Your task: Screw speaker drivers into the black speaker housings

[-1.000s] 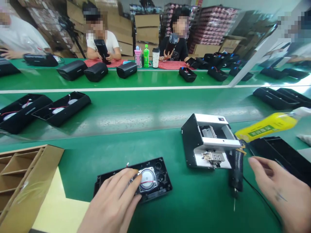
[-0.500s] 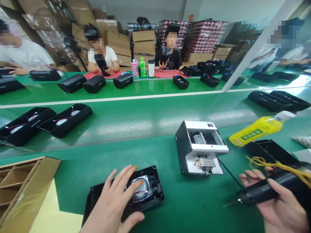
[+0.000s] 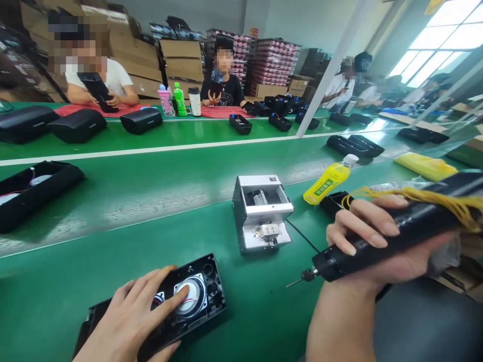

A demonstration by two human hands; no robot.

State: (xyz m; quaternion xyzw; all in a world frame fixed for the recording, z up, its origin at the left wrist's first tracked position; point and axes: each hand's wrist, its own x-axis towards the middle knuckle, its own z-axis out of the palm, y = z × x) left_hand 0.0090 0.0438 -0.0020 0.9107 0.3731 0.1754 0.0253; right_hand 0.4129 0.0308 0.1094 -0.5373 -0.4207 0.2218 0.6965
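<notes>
My left hand (image 3: 145, 314) lies across a black speaker housing (image 3: 204, 322) on the green table. Its index finger rests on a round white-backed speaker driver (image 3: 192, 296), other fingers reach toward the far edge, and the thumb is at the near side. A second driver is partly covered by the fingers. My right hand (image 3: 373, 241) is wrapped round a black electric screwdriver (image 3: 392, 236) with a yellow cord bundled along it. The thin bit points left and down, above the table and apart from the housing.
A silver and black screw feeder (image 3: 264, 213) stands between my hands. Behind the screwdriver lies a yellow drink bottle (image 3: 328, 182). An open black housing (image 3: 37, 193) sits at the left on the conveyor belt (image 3: 169, 176). Other people work across it, near a slanted white post (image 3: 328, 75).
The view has swung right. My right hand has raised the electric screwdriver, its bit now clearly visible. My left hand stays on the speaker housing, its thumb now lower at the near edge.
</notes>
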